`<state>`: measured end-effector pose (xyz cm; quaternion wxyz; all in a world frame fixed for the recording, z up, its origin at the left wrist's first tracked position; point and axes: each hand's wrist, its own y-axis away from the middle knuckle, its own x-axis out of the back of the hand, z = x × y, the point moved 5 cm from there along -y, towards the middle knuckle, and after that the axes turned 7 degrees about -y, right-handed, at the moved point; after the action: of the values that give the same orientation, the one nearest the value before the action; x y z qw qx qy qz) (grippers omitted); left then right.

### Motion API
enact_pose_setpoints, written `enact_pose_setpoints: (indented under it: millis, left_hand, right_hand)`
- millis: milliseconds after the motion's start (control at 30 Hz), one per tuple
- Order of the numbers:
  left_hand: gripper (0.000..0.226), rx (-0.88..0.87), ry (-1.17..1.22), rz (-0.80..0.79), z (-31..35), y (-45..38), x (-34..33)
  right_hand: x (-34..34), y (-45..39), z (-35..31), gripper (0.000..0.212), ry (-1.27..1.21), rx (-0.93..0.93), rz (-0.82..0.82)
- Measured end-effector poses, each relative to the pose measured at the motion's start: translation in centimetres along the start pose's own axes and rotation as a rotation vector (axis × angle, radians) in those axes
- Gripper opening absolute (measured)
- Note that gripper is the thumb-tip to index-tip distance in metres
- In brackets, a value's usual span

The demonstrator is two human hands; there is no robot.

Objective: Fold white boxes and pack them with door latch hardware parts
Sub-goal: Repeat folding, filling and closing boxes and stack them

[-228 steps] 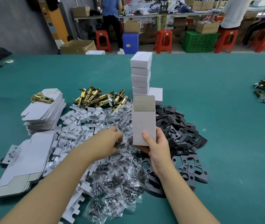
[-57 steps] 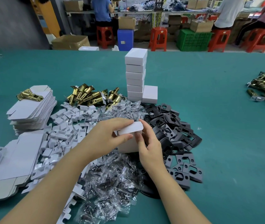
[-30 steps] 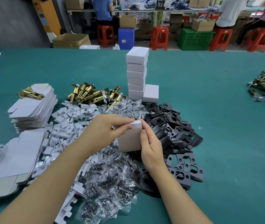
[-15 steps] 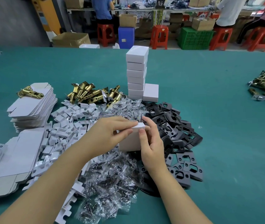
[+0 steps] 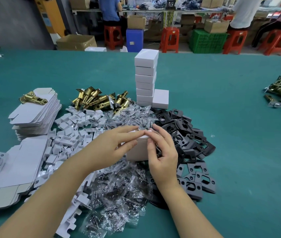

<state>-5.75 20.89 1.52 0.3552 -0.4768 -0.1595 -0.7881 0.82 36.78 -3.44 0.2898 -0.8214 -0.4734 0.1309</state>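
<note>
Box in hand: small white box (image 5: 137, 150) stands upright on the heap of clear screw bags (image 5: 119, 184), between both hands, in front of the stack of finished boxes (image 5: 145, 78).
Change, 7.6 s span: box was held up with top flaps open and the left hand reaching into the bags; it now sits low with the top flap folded over.
Change, last 2 s: lid flap went from raised and curved to lying flat on the box top; only the tuck edge is left to seat.
Left hand (image 5: 114, 145): fingers nearly straight, laid across the top flap, pressing it down; not curled round the box.
Right hand (image 5: 162, 152): fingers curled at the box's right top corner, thumb against the side, fingertips pinching the flap edge.
Contents: not visible; box is shut over them, so I cannot confirm what went in.
Meaning: judged as the closing step of this unit; packing for this box looks done.
Next need: flap tab pushed fully home, then the box goes to the stack or beside the single box (image 5: 160, 98) at its foot.
Supplies: flat blanks (image 5: 33, 115) at left, brass latches (image 5: 100, 100), black plates (image 5: 186, 134) at right, all on the green surface (image 5: 239, 117).
Risk: tall stack leans slightly; adding on top needs care.
</note>
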Motion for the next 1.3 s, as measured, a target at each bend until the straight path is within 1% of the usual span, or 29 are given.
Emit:
enact_pose_setpoints:
  millis: [133, 233, 267, 333, 367, 400, 467, 567, 667, 733, 767, 833, 900, 933, 967, 1000, 1067, 1100, 1133, 1200, 1267, 1300]
  left_hand:
    - [0.05, -0.006, -0.134, -0.017, 0.2, 0.6, -0.5]
    - [0.051, -0.001, -0.242, 0.026, 0.5, 0.7, -0.4]
    - [0.056, 0.02, -0.263, 0.053, 0.3, 0.7, -0.5]
    - [0.071, 0.107, -0.17, 0.092, -0.4, 0.8, -0.6]
    - [0.072, 0.15, -0.085, 0.092, -0.8, 0.9, -0.8]
    - [0.068, 0.175, -0.01, 0.088, -1.0, 0.9, -1.0]
    - [0.051, 0.184, 0.092, 0.102, -1.3, 0.9, -1.4]
    - [0.038, 0.192, 0.173, 0.131, -0.9, 0.8, -1.8]
    - [0.037, 0.207, 0.292, 0.173, -0.6, 0.7, -1.5]
    - [0.042, 0.204, 0.367, 0.226, -0.2, 0.9, -0.7]
    - [0.044, 0.183, 0.375, 0.249, 0.2, 1.0, -0.2]
    - [0.047, 0.088, 0.302, 0.296, 1.8, 1.0, 0.6]
    - [0.049, -0.046, 0.099, 0.382, 3.8, 1.1, 1.4]
    - [0.046, -0.12, -0.03, 0.445, 4.7, 1.1, 1.6]
    - [0.044, -0.187, -0.148, 0.504, 5.4, 1.1, 1.5]
    - [0.044, -0.235, -0.238, 0.542, 5.8, 1.0, 1.2]
    - [0.05, -0.262, -0.284, 0.541, 5.9, 0.1, 0.1]
    - [0.057, -0.232, -0.265, 0.522, 5.6, -0.5, -0.6]
    - [0.066, -0.167, -0.244, 0.512, 4.9, -1.1, -1.1]
    - [0.079, 0.067, -0.192, 0.533, 2.4, -2.1, -1.8]
    - [0.075, 0.33, -0.06, 0.544, -0.5, -2.2, -2.5]
    - [0.07, 0.411, 0.004, 0.536, -1.8, -2.3, -3.1]
  right_hand:
    - [-0.1, 0.2, 0.4, 0.021, 0.001, -0.056, -0.001]
    - [-0.1, 0.2, 0.3, 0.023, -0.017, -0.06, 0.005]
    - [-0.1, 0.2, 0.3, 0.025, -0.016, -0.065, 0.008]
    - [0.1, 0.2, 0.4, 0.027, -0.021, -0.092, 0.016]
    - [0.2, 0.2, 0.4, 0.027, -0.027, -0.103, 0.019]
    - [0.2, 0.1, 0.4, 0.026, -0.035, -0.11, 0.023]
    - [0.3, 0.1, 0.4, 0.026, -0.058, -0.13, 0.026]
    - [0.5, 0.1, 0.5, 0.027, -0.088, -0.179, 0.032]
    - [0.8, -0.1, -0.1, 0.026, -0.142, -0.179, 0.063]
    - [1.7, -0.5, -0.5, 0.025, -0.119, -0.176, 0.117]
    - [2.1, -0.8, -0.6, 0.026, -0.098, -0.205, 0.117]
    - [2.3, -1.3, -0.5, 0.041, -0.157, -0.371, 0.028]
    - [2.2, -1.5, -0.2, 0.063, -0.375, -0.629, -0.046]
    - [2.1, -1.6, -0.2, 0.071, -0.485, -0.748, -0.064]
    - [2.1, -1.7, -0.2, 0.071, -0.563, -0.846, -0.077]
    - [2.0, -1.9, -0.2, 0.063, -0.6, -0.915, -0.086]
    - [2.2, -2.5, 0.1, 0.042, -0.586, -0.98, -0.085]
    - [2.2, -2.9, 0.4, 0.034, -0.575, -0.99, -0.061]
    - [2.3, -3.5, 0.8, 0.029, -0.56, -0.988, -0.015]
    - [2.9, -5.2, 1.9, 0.02, -0.488, -0.954, 0.099]
    - [3.5, -7.5, 3.3, 0.013, -0.37, -0.899, 0.156]
    - [3.7, -8.8, 4.1, 0.012, -0.329, -0.882, 0.164]
